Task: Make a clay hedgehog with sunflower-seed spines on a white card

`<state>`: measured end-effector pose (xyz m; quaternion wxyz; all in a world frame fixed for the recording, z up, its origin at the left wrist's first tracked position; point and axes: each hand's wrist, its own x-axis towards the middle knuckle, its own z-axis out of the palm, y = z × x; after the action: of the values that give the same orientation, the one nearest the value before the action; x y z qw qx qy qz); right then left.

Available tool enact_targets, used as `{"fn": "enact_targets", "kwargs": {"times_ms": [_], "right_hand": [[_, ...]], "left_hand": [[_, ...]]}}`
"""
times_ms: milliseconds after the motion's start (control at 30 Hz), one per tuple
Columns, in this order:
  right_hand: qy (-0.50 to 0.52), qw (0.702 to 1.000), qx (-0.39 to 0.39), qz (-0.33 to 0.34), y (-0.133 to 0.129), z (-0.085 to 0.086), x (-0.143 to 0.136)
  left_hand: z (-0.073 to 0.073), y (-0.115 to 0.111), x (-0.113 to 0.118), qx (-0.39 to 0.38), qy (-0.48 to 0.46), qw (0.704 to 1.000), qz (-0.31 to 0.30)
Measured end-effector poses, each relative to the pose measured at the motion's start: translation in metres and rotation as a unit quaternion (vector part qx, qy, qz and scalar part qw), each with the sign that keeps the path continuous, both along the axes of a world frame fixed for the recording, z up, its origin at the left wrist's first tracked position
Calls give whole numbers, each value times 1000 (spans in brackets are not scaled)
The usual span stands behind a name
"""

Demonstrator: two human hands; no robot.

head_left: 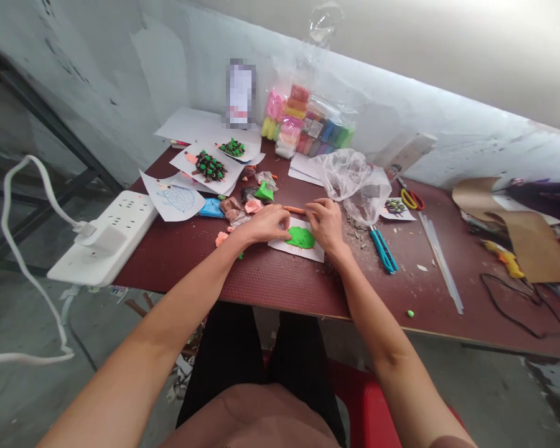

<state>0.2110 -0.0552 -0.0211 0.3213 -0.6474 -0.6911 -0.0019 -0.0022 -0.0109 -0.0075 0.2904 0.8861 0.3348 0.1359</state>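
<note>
Head view shows two hands point(269, 224) point(327, 225), one green clay patch point(301, 237).

**Covered ends, cropped edges**

The left hand point(271, 224) overlaps the green clay point(301, 237); fingers obscure the ends of the orange stick point(295, 210). Pixelation masks an upright phone-like rectangle point(241, 93). The clay packs' label point(315, 129) is illegibly small. The white cable point(28, 358) exits left; the torso point(266, 414) partly hides the red stool point(378, 410).
</note>
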Motion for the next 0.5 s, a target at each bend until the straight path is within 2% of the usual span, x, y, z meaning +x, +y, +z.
{"fn": "enact_targets", "kwargs": {"times_ms": [100, 200, 300, 500], "right_hand": [[-4, 1000, 15, 8, -18, 7, 9], [-22, 997, -5, 73, -44, 12, 12], [-81, 991, -10, 104, -68, 10, 7], [-168, 982, -41, 82, -84, 5, -1]], "left_hand": [[1, 0, 0, -2, -5, 1000, -6], [0, 0, 1, -2, -7, 1000, -5], [-1, 0, 0, -2, -9, 1000, -4], [1, 2, -3, -33, -59, 998, -2]]}}
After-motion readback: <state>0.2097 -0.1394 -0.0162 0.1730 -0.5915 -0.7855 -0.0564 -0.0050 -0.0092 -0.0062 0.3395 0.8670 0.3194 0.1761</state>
